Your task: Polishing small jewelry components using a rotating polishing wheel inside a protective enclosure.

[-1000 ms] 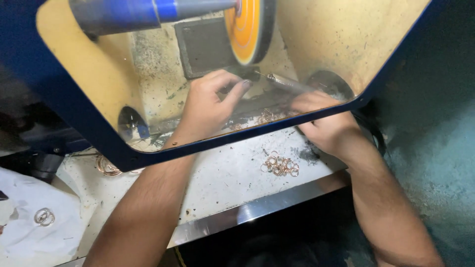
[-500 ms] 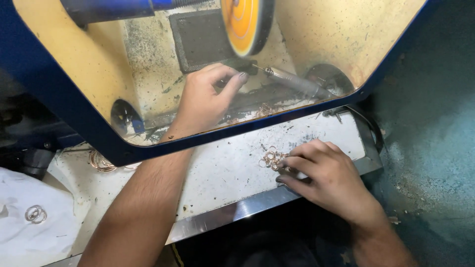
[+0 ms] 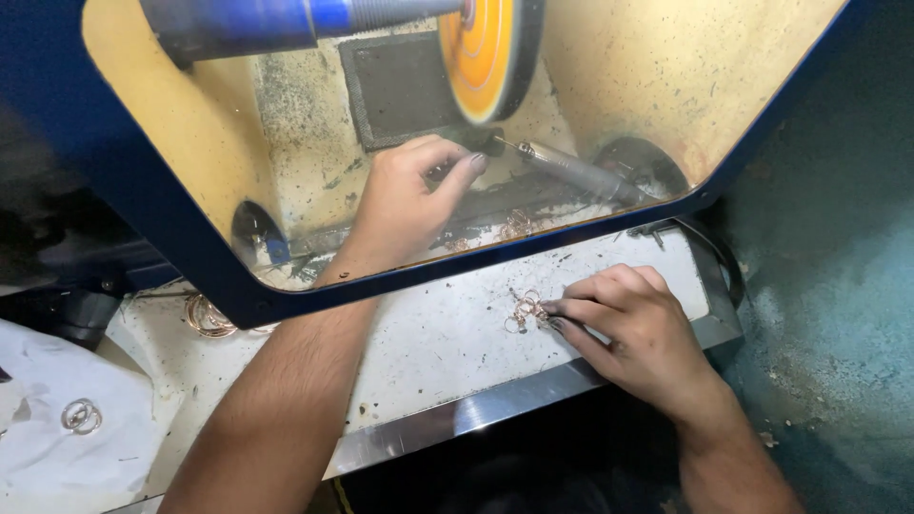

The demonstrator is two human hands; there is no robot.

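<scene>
My left hand [image 3: 409, 195] reaches inside the yellow polishing hood, just below the orange buffing wheel [image 3: 490, 57]. Its fingers are curled around a small dark piece at the tip of a metal rod [image 3: 576, 173], which lies slanting to the right. My right hand [image 3: 638, 328] rests on the white tray [image 3: 428, 352] in front of the hood. Its thumb and forefinger are pinched on the edge of a small pile of thin metal rings [image 3: 524, 309].
The blue hood frame [image 3: 381, 281] crosses between my hands. A blue motor shaft [image 3: 248, 24] drives the wheel. More rings [image 3: 519, 224] lie inside the hood. A ring bundle [image 3: 205, 314] sits at the left, and another ring [image 3: 81, 416] lies on white paper. The tray's steel lip [image 3: 457, 419] faces me.
My right hand let go of the rod, came out of the hood and dropped to the ring pile on the tray. My left hand stayed by the wheel.
</scene>
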